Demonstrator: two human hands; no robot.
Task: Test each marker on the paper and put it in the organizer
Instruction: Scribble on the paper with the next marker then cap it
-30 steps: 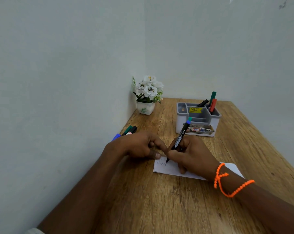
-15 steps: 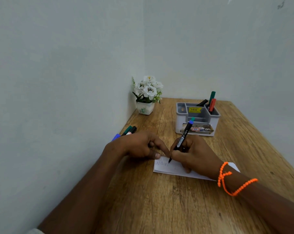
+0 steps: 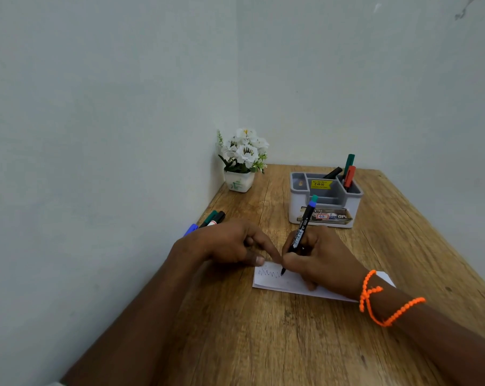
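Observation:
My right hand [image 3: 324,260] grips a black marker [image 3: 302,229] with a blue-green end, its tip down on the white paper [image 3: 291,284] at the right end of a zigzag scribble. My left hand [image 3: 224,243] presses the paper's far left corner with its index fingertip and thumb; the other fingers are curled. Behind the hands stands the grey organizer [image 3: 297,201], which holds a green marker [image 3: 349,160], a red marker [image 3: 349,175] and a black marker [image 3: 333,172] in its right back compartment.
Loose markers [image 3: 213,217] lie by the left wall behind my left hand, one of them blue [image 3: 191,229]. A pot of white flowers [image 3: 240,181] stands in the back left corner. Walls close the wooden table [image 3: 263,344] on the left and at the back.
The marker tip has moved to the right across the paper and the zigzag line has grown longer. My left hand has stayed on the paper's corner.

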